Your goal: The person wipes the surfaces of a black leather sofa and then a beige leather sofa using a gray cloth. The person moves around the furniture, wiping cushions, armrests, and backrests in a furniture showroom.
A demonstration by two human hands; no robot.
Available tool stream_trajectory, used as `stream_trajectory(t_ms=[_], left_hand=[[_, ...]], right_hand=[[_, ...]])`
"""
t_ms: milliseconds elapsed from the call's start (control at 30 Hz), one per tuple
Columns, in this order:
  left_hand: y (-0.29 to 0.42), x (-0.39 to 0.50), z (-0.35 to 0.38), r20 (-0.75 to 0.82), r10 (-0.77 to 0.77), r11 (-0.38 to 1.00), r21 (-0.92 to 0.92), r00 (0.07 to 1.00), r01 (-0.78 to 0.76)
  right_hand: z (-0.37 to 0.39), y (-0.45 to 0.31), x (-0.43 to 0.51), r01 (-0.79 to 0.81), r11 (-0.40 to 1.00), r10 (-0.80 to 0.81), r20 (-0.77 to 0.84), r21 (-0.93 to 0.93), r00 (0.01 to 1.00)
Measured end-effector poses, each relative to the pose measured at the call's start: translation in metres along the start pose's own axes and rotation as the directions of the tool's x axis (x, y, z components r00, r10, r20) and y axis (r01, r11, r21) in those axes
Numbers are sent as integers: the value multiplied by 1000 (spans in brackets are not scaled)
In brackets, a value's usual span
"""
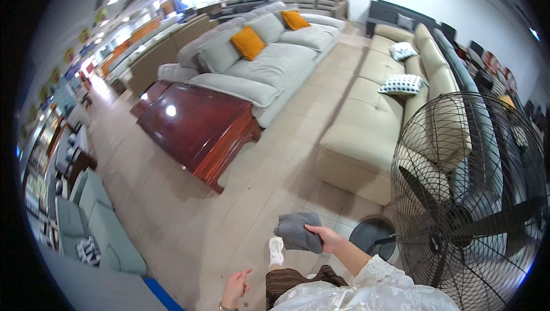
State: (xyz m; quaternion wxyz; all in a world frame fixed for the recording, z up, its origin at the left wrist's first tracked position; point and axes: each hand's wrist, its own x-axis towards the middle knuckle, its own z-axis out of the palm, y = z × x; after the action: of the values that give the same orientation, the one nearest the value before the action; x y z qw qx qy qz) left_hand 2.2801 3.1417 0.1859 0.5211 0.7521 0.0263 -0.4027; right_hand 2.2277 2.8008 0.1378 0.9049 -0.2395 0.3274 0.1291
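My right hand (330,238) grips a folded dark grey cloth (297,231) by its right edge, thumb on top. The cloth hangs over the tiled floor in front of me, just beyond my white shoe (276,248). At the lower edge of the view is my left hand (236,284), which holds nothing. Its index finger points away from loosely curled fingers, and a bracelet or watch circles the wrist. Ahead of both hands stands a glossy red-brown wooden table (189,126), well out of touch.
A large black caged fan (436,242) stands close on my right, its round base (371,238) near my right forearm. Beyond are a cream sofa (361,122) and a light grey sofa (275,63) with orange cushions (248,42). A green-grey sofa (101,220) sits at left.
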Motion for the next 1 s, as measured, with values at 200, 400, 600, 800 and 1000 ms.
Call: stream_trajectory(t_ms=[200,400,600,800,1000], left_hand=[[88,169,-21,291,49,988,125,956,-89],[253,331,-3,489,67,945,248,870,-213],[368,427,79,607,106,861,340,787,-379],[416,454,196,804,-62,818,380,591,-432],[443,479,254,841,-369,743,522,395,-419]], right_hand=[[-41,-60,42,176,941,-148,-116,290,982],[-27,-135,47,535,776,-379,-433,332,818],[-36,-178,73,632,631,-336,-575,451,746],[-107,-219,104,646,576,-372,-543,501,753],[-151,-329,124,737,292,-672,-418,610,611]])
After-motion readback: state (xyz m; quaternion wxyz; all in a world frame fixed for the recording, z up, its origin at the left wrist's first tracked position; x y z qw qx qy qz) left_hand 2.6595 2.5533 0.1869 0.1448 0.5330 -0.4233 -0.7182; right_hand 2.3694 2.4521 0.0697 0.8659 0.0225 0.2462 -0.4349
